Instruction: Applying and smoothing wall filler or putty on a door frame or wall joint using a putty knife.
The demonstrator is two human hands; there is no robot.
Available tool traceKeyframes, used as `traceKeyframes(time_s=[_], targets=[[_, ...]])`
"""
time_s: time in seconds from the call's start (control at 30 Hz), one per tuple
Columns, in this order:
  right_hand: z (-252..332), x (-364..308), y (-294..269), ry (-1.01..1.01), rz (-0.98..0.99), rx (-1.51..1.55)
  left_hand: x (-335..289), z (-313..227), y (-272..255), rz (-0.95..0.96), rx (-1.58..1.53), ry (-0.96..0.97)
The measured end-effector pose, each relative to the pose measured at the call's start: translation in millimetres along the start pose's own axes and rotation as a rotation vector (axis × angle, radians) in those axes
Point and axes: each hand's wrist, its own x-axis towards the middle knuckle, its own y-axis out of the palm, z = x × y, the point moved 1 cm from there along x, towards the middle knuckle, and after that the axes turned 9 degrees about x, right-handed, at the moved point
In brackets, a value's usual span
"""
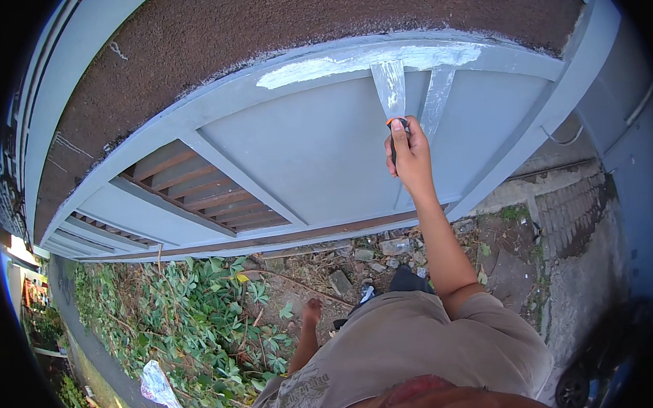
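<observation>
My right hand [413, 158] grips a putty knife [391, 87] by its dark handle with an orange band. The knife's wide metal blade carries smears of white filler. Its tip touches the grey top rail of a panelled wall frame, at the lower edge of a long streak of white filler [322, 69]. My right arm is stretched out ahead. Low beside my body hangs my left hand [312, 310], fingers curled in, with nothing seen in them.
Above the rail runs a rough brown wall [291, 22]. Slatted vents [200, 187] sit between the grey panels [303, 140]. Cut leafy branches [193, 309] cover the ground at left, near a crumpled plastic sheet [159, 387]. Stones [340, 281] lie by my feet. A wheel [572, 391] shows at lower right.
</observation>
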Motion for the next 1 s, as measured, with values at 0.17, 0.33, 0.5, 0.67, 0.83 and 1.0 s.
traceKeyframes(time_s=[0.17, 0.33, 0.5, 0.67, 0.83, 1.0], targets=[[37.8, -30.7, 0.6, -0.010, -0.020, 0.026, 4.0, -35.5, -5.7, -0.011, 0.013, 0.128], [17.8, -50.2, 10.8, -0.018, 0.102, 0.077, 32.2, 21.4, 3.8, -0.099, -0.344, -0.013], [-2.3, -61.4, 7.5, 0.023, 0.167, -0.031, 29.1, 26.4, 32.4, 0.020, -0.121, 0.149], [-31.1, -43.2, 6.2, -0.019, 0.040, 0.053, 39.7, 37.3, 43.6, -0.253, 0.031, 0.317], [2.4, 0.8, 29.1, -0.034, 0.025, -0.005, 13.6, -28.0, 9.4, 0.045, -0.204, -0.035], [-13.8, -17.0, 24.2, -0.064, 0.059, -0.027, 12.6, -0.2, 2.5, -0.087, -0.098, 0.116]])
